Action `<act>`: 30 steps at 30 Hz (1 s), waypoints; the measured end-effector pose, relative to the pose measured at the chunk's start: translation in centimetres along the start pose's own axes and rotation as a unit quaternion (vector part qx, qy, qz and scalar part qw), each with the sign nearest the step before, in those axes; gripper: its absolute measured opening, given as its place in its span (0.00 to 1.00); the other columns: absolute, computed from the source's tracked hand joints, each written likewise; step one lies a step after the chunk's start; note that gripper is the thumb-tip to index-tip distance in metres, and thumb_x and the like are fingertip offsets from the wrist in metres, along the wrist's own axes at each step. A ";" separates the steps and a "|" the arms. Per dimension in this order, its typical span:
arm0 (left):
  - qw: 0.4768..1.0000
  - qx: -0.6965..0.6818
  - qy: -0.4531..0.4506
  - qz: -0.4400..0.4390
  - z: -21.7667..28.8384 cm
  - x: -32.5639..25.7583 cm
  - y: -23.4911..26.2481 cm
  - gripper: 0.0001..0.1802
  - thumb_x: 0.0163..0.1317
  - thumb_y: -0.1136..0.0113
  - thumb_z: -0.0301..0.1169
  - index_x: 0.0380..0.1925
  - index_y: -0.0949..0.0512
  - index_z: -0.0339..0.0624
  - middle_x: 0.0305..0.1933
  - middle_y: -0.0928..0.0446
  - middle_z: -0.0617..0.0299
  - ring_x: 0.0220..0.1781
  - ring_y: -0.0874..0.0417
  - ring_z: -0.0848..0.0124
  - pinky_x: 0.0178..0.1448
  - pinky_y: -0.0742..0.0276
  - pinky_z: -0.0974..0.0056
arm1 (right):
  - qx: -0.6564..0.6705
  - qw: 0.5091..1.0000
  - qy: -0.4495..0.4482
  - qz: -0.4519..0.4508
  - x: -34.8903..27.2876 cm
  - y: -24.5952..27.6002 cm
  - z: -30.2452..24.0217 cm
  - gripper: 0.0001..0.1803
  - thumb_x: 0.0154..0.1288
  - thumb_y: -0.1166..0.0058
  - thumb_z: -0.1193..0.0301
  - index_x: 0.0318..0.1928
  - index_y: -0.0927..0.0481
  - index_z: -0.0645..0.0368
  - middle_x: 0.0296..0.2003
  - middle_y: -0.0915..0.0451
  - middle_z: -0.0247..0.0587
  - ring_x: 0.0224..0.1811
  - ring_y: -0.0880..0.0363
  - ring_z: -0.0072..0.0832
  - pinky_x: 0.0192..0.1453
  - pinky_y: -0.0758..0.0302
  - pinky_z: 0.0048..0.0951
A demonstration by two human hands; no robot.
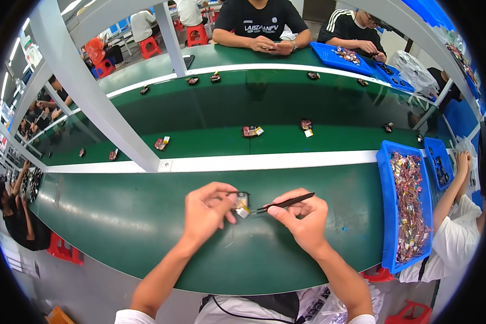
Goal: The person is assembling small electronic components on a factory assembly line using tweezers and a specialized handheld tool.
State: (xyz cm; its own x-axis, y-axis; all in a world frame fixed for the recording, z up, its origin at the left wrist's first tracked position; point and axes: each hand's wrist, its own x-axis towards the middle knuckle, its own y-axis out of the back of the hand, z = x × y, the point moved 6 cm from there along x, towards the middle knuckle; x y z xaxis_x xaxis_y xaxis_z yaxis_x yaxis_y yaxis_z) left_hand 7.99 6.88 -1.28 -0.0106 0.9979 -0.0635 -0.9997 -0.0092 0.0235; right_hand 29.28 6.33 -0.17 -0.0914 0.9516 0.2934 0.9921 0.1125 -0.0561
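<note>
Small black-framed part (242, 204) with yellow tab, pinched in left hand (206, 211) fingers, right hand (302, 216) gripping black tweezers (282, 203) touching it, green bench (119, 216).

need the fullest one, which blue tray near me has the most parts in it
The large blue tray right of the right hand; it is heaped with shiny parts, while the smaller blue tray beyond holds few.

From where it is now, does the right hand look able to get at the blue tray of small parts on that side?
Probably yes. The right hand holds black tweezers, and bare green table lies between it and the blue tray. A neighbour's arm is beyond the tray, not in the way.
</note>
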 end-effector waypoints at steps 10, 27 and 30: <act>0.999 0.002 -0.052 0.012 -0.9 -1.4 -2.2 0.10 0.68 0.38 0.22 0.46 0.20 0.25 0.33 0.15 0.51 0.28 0.11 0.67 0.24 0.19 0.71 | -0.085 0.996 0.033 -0.003 -0.6 -0.1 0.0 0.07 0.60 0.31 0.82 0.38 0.16 0.67 0.28 0.15 0.35 0.17 0.35 0.05 0.20 0.43 0.13; 0.996 -0.027 -0.083 -0.021 -0.7 -1.6 -3.7 0.11 0.71 0.43 0.22 0.49 0.26 0.25 0.38 0.16 0.47 0.32 0.11 0.64 0.27 0.14 0.67 | -0.063 0.998 0.005 0.017 -0.6 0.6 0.6 0.07 0.60 0.30 0.81 0.38 0.16 0.65 0.24 0.20 0.26 0.17 0.37 0.05 0.20 0.46 0.14; 0.995 -0.033 -0.090 -0.030 -1.0 -1.6 -3.8 0.12 0.71 0.43 0.22 0.50 0.27 0.25 0.39 0.16 0.47 0.32 0.11 0.64 0.27 0.13 0.67 | -0.051 0.999 -0.004 0.019 -0.6 0.7 0.6 0.07 0.60 0.31 0.81 0.37 0.16 0.66 0.23 0.21 0.26 0.18 0.37 0.04 0.20 0.46 0.14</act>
State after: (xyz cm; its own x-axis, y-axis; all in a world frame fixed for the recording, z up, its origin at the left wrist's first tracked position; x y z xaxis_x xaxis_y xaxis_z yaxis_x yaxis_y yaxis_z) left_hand 11.77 5.23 -2.21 0.0482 0.9920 0.1170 -0.9978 0.0532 -0.0400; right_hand 29.93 6.06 -0.98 -0.0540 0.9570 0.2849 0.9984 0.0473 0.0305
